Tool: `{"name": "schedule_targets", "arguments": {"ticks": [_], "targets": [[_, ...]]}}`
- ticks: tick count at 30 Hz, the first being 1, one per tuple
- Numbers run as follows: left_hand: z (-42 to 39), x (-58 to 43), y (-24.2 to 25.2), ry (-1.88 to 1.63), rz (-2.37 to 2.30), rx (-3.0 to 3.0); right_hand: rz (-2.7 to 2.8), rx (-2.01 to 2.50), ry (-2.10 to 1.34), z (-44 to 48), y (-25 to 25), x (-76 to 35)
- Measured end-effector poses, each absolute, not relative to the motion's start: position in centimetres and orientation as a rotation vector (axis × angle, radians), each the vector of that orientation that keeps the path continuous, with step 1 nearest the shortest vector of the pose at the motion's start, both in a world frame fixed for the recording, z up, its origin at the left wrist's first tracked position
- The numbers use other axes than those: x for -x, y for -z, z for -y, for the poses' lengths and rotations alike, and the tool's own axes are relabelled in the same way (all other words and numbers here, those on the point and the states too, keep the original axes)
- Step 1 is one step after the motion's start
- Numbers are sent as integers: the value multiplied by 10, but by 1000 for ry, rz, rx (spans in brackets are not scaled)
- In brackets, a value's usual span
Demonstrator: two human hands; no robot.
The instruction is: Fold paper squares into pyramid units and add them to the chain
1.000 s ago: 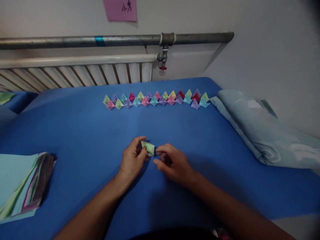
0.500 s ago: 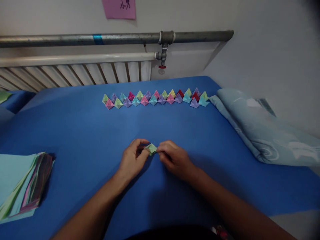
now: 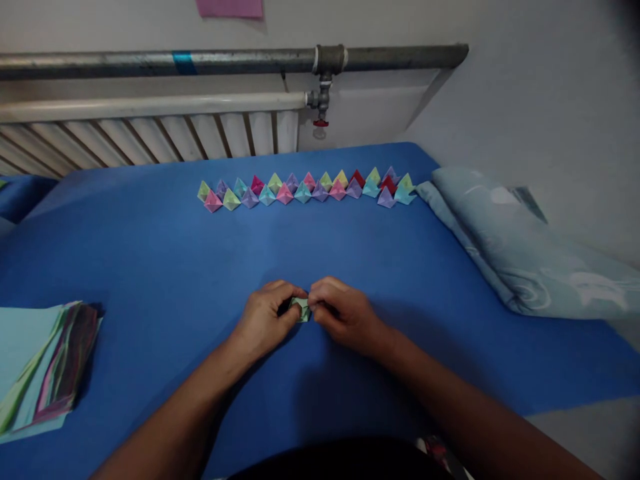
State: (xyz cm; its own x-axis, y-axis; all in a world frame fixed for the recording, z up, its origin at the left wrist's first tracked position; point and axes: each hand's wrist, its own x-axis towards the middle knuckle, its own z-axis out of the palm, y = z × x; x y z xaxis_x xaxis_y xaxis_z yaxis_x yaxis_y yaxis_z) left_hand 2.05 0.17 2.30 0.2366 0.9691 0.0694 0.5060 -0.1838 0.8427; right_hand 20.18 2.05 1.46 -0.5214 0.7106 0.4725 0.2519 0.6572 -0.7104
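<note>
Currently, we hold one green paper piece (image 3: 301, 309) between both hands, low over the middle of the bed (image 3: 150, 267), towards its near side. The left hand (image 3: 263, 320) pinches the left side of the piece with thumb and curled fingers. The right hand (image 3: 340, 313) pinches the right side in the same way. The fingertips of the two hands almost meet above the piece, so only a small folded face shows between them. We cannot tell whether the piece rests on the sheet or hangs just above it.

We judge the step in hand to be a late fold. The piece is already compact, and both hands close on it as if to press a crease or tuck a flap. Which of the two it is, the view does not show.

The next move calls for:
- matched edges before any pressure is applied;
- firm pressure along the crease line only;
- a light grip elsewhere, since thin paper of this kind crushes easily.

A row (image 3: 305, 190) of folded pieces in many colours lies across the far side of the bed, in two staggered lines, well apart from the hands. A stack (image 3: 40, 363) of coloured sheets lies at the left edge. A quilt (image 3: 520, 253) lies along the right side. Behind the bed stand a radiator (image 3: 150, 137) and a pipe (image 3: 225, 60).
</note>
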Motion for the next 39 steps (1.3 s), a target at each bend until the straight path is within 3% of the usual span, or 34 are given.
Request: {"name": "schedule_targets", "arguments": {"ticks": [16,39], "targets": [[1,-24,-18,-860,-1590,-1786,1961,1222,-909,-18,-9,-194],[1,-28,-16,-829,-1585,-1894,2156,1279,-836,-17,-10,-189]]}}
